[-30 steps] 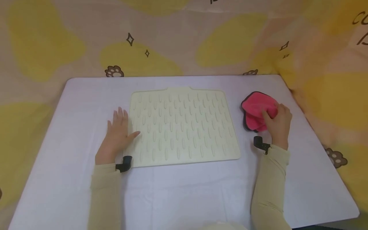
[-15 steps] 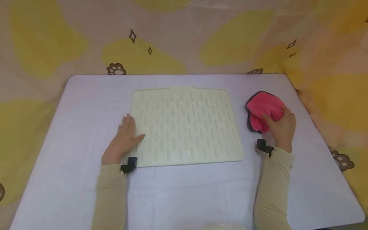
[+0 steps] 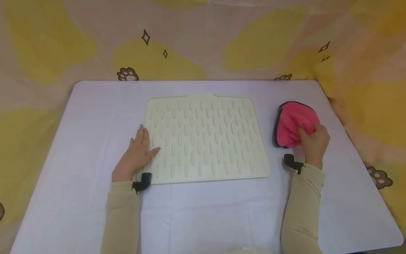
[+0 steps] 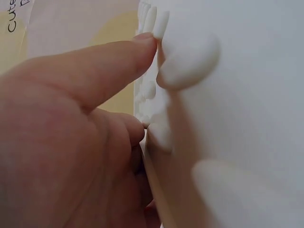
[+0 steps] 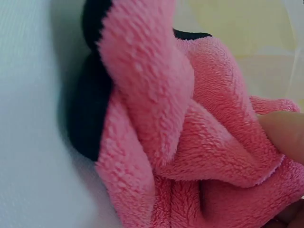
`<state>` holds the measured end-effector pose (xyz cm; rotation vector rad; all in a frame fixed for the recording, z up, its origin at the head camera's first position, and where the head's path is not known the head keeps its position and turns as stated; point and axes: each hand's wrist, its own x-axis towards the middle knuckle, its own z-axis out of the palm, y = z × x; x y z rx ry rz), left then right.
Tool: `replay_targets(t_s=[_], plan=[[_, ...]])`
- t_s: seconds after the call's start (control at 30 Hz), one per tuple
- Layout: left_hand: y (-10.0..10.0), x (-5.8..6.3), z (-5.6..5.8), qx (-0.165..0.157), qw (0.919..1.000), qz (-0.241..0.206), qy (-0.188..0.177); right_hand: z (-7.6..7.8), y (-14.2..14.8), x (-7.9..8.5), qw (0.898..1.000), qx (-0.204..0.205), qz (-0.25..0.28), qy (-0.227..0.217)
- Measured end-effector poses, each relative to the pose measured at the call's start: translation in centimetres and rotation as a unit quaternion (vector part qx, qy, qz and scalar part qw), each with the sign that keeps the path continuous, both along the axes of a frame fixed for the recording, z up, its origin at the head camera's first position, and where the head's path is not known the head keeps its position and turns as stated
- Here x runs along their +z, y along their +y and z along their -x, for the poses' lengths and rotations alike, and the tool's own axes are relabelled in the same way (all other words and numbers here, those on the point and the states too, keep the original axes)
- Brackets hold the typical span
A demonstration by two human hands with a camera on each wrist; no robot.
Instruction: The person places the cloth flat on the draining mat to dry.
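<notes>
A cream mat (image 3: 203, 141) with rows of raised oval ridges and a tab at its far edge lies on the table. My left hand (image 3: 134, 155) rests at its left edge, fingers extended along the side and thumb over the top. Up close in the left wrist view, the thumb (image 4: 109, 66) touches near the ridges (image 4: 190, 66), and some fingertips are hidden. To the right of the mat, my right hand (image 3: 315, 144) pinches a bunched pink plush cloth (image 3: 295, 123) with a dark backing. Deep folds of the cloth (image 5: 142, 85) show in the right wrist view.
White covering spreads over the table (image 3: 203, 211). A patterned fabric backdrop (image 3: 190, 42) rises behind the table and along its sides. Each wrist carries a small black camera mount (image 3: 142, 181).
My left hand has slid right onto the mat's left edge. My right hand has moved slightly right, and the pink cloth has shifted and turned with it, its folds reshaped.
</notes>
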<state>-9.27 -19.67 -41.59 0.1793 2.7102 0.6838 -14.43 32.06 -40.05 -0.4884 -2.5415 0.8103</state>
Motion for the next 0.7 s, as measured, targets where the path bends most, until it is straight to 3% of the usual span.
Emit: replay_targets(t_s=[0.27,0.7], plan=[[-0.1,-0.2,0.0,-0.004,1.0,0.004,0.002,0.2,-0.5,0.3,0.997,0.015,0.004,0.08],[-0.1,-0.3,0.2,-0.002,1.0,0.001,0.001,-0.3,-2.7,2.7,0.985,0.022,0.076,0.151]])
